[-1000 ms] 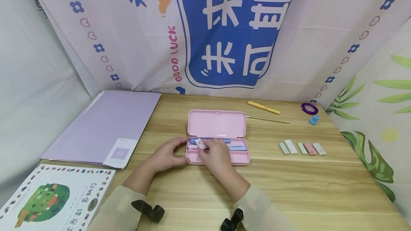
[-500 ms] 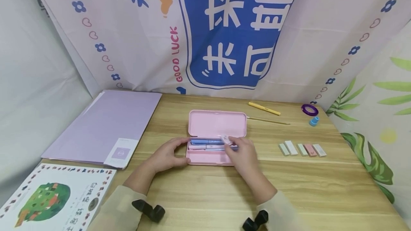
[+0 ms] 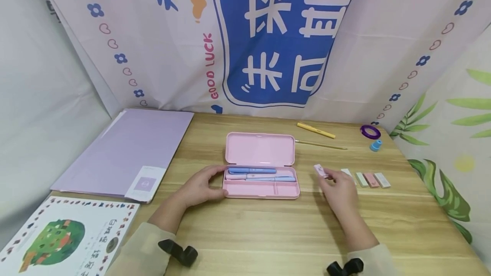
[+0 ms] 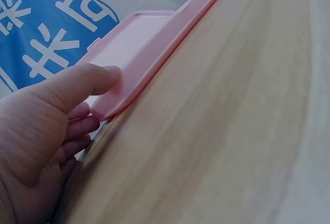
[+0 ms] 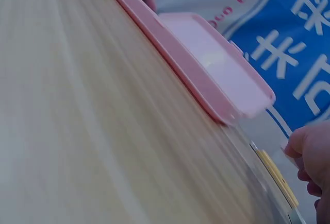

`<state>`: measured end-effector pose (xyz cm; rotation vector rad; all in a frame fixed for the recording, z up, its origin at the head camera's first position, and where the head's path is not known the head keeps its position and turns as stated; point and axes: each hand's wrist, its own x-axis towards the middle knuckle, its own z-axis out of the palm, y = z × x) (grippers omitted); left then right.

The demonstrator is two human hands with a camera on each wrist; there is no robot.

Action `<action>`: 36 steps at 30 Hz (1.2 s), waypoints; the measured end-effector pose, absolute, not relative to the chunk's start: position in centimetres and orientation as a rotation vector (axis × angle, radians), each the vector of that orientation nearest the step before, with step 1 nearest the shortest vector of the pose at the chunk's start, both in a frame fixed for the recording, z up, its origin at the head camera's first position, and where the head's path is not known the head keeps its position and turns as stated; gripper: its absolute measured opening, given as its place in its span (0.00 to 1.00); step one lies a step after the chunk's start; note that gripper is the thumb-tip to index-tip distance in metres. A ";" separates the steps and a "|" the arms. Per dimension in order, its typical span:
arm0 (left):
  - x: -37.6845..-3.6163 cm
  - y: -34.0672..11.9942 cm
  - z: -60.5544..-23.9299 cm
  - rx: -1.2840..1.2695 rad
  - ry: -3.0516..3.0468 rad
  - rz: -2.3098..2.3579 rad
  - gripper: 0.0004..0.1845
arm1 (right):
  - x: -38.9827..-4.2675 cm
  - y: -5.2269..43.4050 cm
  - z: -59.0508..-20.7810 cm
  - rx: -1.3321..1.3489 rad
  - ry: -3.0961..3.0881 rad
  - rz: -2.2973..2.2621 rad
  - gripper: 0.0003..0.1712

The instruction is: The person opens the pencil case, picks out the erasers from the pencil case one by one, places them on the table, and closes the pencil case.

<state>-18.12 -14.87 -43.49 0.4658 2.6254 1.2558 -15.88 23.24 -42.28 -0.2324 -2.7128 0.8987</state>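
Observation:
A pink pencil case (image 3: 249,188) lies with its lid open in the middle of the table. Its rear compartment holds several pens (image 3: 252,170), blue and pink; the two front compartments hold nothing. My left hand (image 3: 197,188) holds the case's left end, thumb at the front corner (image 4: 117,74) and fingers around the side. To the right of the case, my right hand (image 3: 339,191) pinches a small white-and-pink patterned eraser (image 3: 320,171) above the table. Just beyond it is a row of small block erasers (image 3: 370,179), green, pink and white, partly hidden by the hand.
A yellow pen (image 3: 316,130) and a thin brush (image 3: 322,144) lie behind. A purple ring (image 3: 370,131) and a blue cone-shaped piece (image 3: 376,145) sit at the back right. On the left are a lilac folder (image 3: 134,148) and a picture book (image 3: 57,242).
My right hand has lifted the patterned eraser from over the pencil case and carried it right, near the eraser row. The left hand stays at the case.

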 end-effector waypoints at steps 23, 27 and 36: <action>-18.1 -15.0 -43.4 0.471 2.637 1.229 0.42 | -15.7 25.5 -42.9 -0.341 -2.920 0.807 0.29; -18.1 -15.0 -43.5 0.480 2.635 1.239 0.41 | -15.8 25.2 -42.7 -0.306 -2.870 0.841 0.29; -18.1 -14.8 -43.5 0.472 2.618 1.266 0.41 | -17.4 24.0 -42.0 -0.134 -2.786 1.061 0.27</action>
